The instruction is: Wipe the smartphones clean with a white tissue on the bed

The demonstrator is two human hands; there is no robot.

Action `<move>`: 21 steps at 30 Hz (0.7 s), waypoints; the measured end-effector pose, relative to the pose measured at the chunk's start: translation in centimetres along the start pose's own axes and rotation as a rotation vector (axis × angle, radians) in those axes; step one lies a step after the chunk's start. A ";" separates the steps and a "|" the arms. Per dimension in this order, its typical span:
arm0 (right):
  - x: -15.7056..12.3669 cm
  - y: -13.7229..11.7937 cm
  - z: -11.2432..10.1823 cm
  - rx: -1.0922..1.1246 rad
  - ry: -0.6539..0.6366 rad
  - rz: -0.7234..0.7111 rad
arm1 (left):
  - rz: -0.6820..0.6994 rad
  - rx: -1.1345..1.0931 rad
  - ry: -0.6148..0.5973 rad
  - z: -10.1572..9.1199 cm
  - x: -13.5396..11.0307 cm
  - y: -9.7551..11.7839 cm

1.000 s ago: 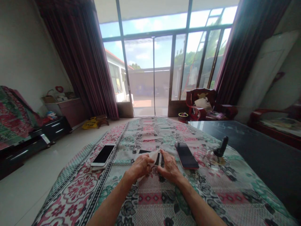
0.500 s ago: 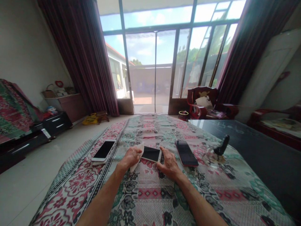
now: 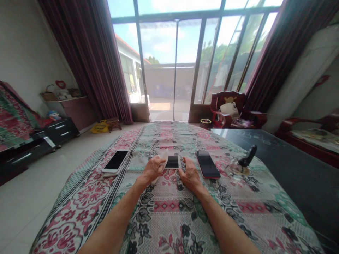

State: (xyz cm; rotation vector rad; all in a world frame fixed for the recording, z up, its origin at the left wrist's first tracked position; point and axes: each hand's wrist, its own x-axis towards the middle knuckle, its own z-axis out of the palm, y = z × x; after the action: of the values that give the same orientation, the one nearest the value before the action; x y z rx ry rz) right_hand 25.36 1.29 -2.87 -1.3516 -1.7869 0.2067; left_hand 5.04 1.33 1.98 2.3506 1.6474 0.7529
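A white-framed phone (image 3: 172, 162) with a dark screen lies on the flowered cloth (image 3: 169, 215) between my hands. My left hand (image 3: 153, 168) is closed on a white wipe (image 3: 163, 156) at the phone's left edge. My right hand (image 3: 188, 173) curls against the phone's right edge and steadies it. A second white phone (image 3: 116, 161) lies to the left, apart from my hands. A red-edged phone (image 3: 207, 164) lies just right of my right hand.
A black stand on a clear base (image 3: 243, 163) sits at the cloth's right side. A dark glossy table top (image 3: 291, 165) runs beside it. Red wooden chairs (image 3: 230, 112), dark curtains and glass doors stand at the back; low black cabinets (image 3: 39, 141) line the left wall.
The wipe came off the phone's screen to its left edge, leaving the screen bare. The phone turned lengthwise between my hands. My view tilted slightly downward.
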 end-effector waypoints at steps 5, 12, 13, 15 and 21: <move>0.2 -0.4 -0.4 0.016 -0.004 0.018 | -0.150 0.041 0.148 -0.2 0.5 -2.5; 0.2 -0.5 -0.6 0.036 -0.016 0.023 | -0.076 0.020 0.086 1.3 1.0 -4.3; 0.2 -0.5 -0.6 0.037 -0.017 0.023 | -0.048 0.012 0.059 1.3 1.0 -4.3; 0.2 -0.5 -0.6 0.039 -0.022 0.025 | 0.007 -0.007 0.012 1.2 1.1 -4.2; 0.3 -0.5 -0.7 0.041 -0.037 0.048 | 0.066 0.001 -0.057 -0.3 1.0 -3.2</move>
State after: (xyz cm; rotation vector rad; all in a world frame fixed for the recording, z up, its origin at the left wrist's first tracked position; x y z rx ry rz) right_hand 25.52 1.13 -1.96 -1.3708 -1.7726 0.2947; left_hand 2.54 3.41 1.19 2.4141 1.5550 0.6898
